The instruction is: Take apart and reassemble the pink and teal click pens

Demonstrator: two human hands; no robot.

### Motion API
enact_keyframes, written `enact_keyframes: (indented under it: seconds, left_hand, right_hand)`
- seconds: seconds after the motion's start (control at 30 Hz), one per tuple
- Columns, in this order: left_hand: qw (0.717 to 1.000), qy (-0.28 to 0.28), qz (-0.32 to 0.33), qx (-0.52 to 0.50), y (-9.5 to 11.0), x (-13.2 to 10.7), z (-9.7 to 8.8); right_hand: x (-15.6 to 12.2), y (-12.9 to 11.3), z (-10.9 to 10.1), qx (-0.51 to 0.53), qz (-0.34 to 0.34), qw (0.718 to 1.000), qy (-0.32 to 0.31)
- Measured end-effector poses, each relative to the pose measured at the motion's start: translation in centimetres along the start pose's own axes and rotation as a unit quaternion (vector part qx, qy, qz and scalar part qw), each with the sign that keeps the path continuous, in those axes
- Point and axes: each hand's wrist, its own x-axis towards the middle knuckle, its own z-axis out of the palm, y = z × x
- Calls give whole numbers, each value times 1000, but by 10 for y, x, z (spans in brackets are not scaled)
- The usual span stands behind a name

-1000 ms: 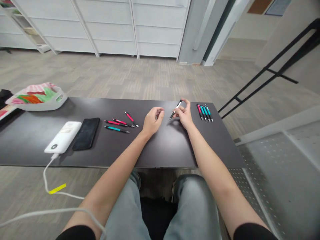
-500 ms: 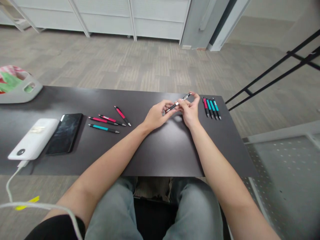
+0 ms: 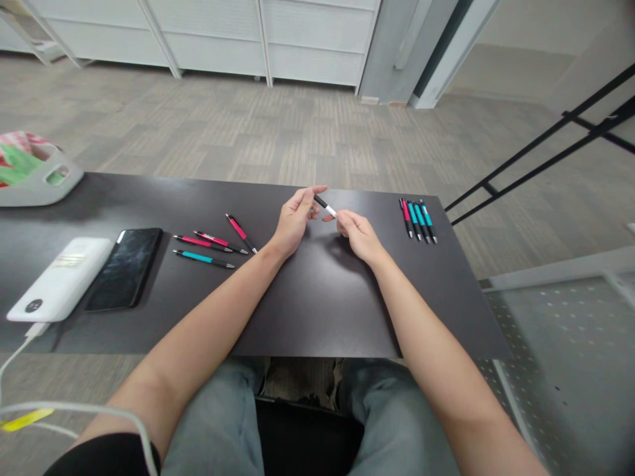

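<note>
Both my hands meet over the middle of a dark table (image 3: 307,297) on one black and white pen (image 3: 325,206). My left hand (image 3: 294,219) pinches its black end with fingers curled. My right hand (image 3: 358,235) is closed on the other end, which is hidden in the fingers. To the left lie three loose pens (image 3: 211,244), two red and one teal. A neat row of several red and teal pens (image 3: 418,220) lies to the right near the table's far corner.
A black phone (image 3: 124,268) and a white power bank (image 3: 59,277) with a white cable (image 3: 74,413) lie at the left. A grey basket (image 3: 40,182) of coloured cloth stands at the far left. A black metal frame (image 3: 540,149) rises right of the table.
My left hand, empty a second ago, has taken hold of the pen. The pen has turned from tilting up to the right to tilting up to the left, and both hands shifted slightly left.
</note>
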Motion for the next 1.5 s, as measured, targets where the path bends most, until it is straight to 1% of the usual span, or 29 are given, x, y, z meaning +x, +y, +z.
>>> enact_keyframes:
  seconds: [0.07,0.13,0.37,0.47,0.53,0.63,0.7,0.8,0.93,1.1,1.27,1.37,1.5]
  left_hand:
    - [1000,-8,-14,-15,0,-2,2]
    - [1000,-4,-19,-14,0,-4,4]
    - [999,38,-18,33,-8,-12,9]
    - [997,61,-33,17,-11,-14,11]
    - [997,71,-40,2,-11,-14,12]
    - [998,58,-37,13,-12,-12,11]
    - [998,47,-34,15,-13,-10,10]
    - [998,50,-30,-15,-14,-8,7]
    - [997,57,-39,-32,-10,-7,7]
    - [996,55,-59,-32,-4,-6,7]
    - [998,51,-35,-22,-4,-5,5]
    - [998,50,-33,-1,-4,-6,4]
    - [998,44,-36,0,-4,-8,5]
  right_hand:
    - [-2,0,3,-12,-9,1000,3]
    - [-3,-2,6,-32,-16,999,5]
    - [-11,-16,12,-112,-72,990,46]
    - [-12,-16,13,-116,-98,986,67]
    - [-11,-14,14,-112,-104,985,80]
    - [-9,-12,13,-104,-93,986,89]
    - [-8,-11,12,-108,-83,988,75]
    - [-7,-9,11,-117,-83,989,47]
    - [-7,-8,9,-97,-88,990,59]
    - [-7,-7,9,-51,-52,997,17]
    - [-2,-4,10,-28,-63,997,38]
    - [0,-4,8,-44,-56,996,51]
    - [1,-3,8,-64,-52,996,45]
